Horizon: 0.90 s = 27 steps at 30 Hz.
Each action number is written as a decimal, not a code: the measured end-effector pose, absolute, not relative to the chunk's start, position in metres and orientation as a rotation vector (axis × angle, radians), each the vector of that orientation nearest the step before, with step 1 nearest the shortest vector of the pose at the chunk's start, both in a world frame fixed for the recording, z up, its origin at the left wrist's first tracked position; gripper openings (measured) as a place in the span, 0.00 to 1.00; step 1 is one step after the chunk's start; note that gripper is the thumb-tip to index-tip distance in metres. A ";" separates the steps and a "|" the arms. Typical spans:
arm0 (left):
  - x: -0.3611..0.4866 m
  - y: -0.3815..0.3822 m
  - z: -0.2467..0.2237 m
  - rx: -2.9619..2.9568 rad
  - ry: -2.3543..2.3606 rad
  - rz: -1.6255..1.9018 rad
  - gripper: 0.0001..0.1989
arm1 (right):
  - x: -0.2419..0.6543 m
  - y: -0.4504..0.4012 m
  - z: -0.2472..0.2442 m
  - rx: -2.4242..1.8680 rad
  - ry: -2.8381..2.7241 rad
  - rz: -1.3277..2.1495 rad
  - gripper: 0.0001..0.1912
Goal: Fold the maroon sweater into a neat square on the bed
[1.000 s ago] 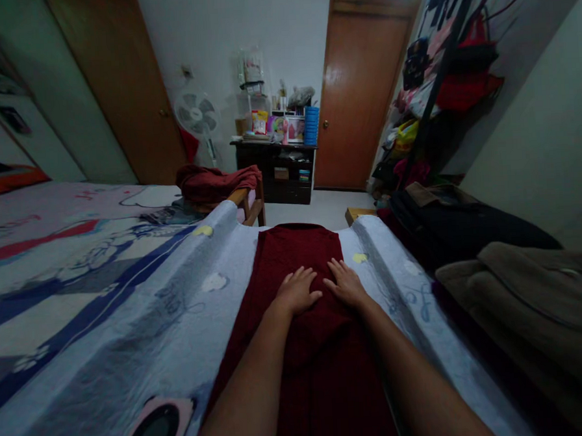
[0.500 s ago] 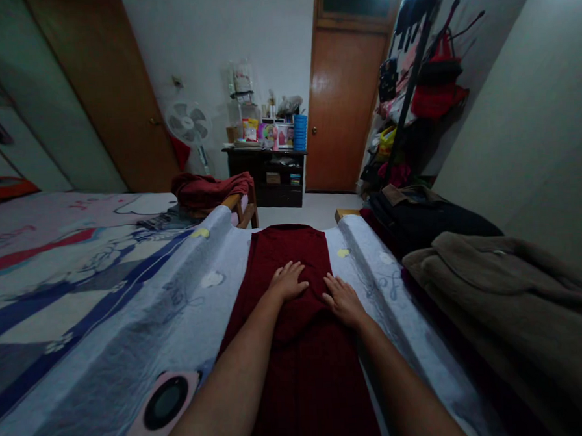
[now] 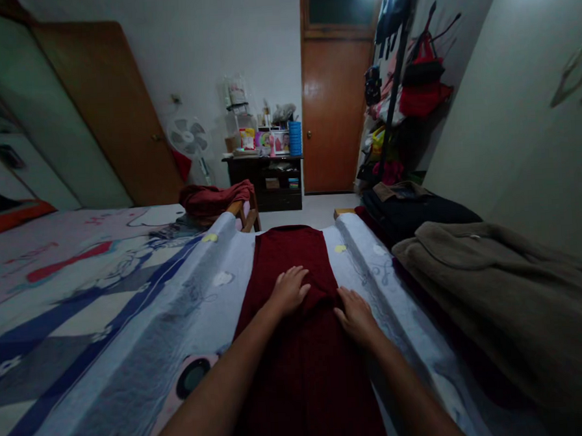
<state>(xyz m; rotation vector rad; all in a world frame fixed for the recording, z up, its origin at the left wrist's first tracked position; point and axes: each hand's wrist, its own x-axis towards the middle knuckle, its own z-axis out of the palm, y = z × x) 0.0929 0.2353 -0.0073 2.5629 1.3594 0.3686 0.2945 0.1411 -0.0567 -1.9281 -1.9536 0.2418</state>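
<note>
A dark red garment (image 3: 304, 373) lies lengthwise on a pale blue blanket (image 3: 226, 293), its dark-edged collar end pointing away from me. My left hand (image 3: 289, 291) rests flat on its middle, fingers stretched forward and slightly spread. At the garment's right edge lies my right hand (image 3: 357, 315), also open, palm down with its fingertips on the cloth. Small creases run across the fabric between the two hands. Neither hand grips anything. My forearms cover parts of the garment's lower sides.
Folded coats, one brown (image 3: 484, 279) and one dark (image 3: 417, 205), are piled to the right. A reddish cloth (image 3: 216, 199) lies by the bed's wooden end at left. Beyond stand a fan (image 3: 189, 137), a dark cabinet (image 3: 240, 175) and a wooden door (image 3: 337, 111).
Both hands have slid a little toward me over the garment, the right one also outward to its edge. The camera view has shifted slightly.
</note>
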 end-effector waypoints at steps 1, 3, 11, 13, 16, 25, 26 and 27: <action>0.088 0.221 -0.006 2.562 1.338 0.350 0.25 | 0.290 0.136 -0.053 -1.924 -1.947 0.221 0.31; 0.076 0.195 -0.007 2.561 1.347 0.262 0.28 | 0.280 0.128 -0.048 -1.891 -1.977 0.215 0.34; 0.045 0.150 -0.022 2.468 1.846 0.239 0.40 | 0.260 0.094 -0.038 -1.981 -2.078 0.264 0.31; 0.041 0.150 -0.025 2.472 1.859 0.266 0.37 | 0.256 0.085 -0.040 -1.980 -2.079 0.229 0.30; 0.038 0.153 -0.027 2.506 1.790 0.391 0.32 | 0.248 0.075 -0.049 -1.957 -2.043 0.149 0.28; 0.031 0.131 0.003 2.536 1.648 0.805 0.16 | 0.242 0.068 -0.066 -1.868 -1.970 0.035 0.25; 0.031 0.126 0.007 2.555 1.605 0.836 0.16 | 0.243 0.068 -0.067 -1.857 -1.965 0.028 0.25; 0.032 0.120 0.011 2.571 1.556 0.852 0.16 | 0.243 0.069 -0.069 -1.838 -1.957 0.023 0.26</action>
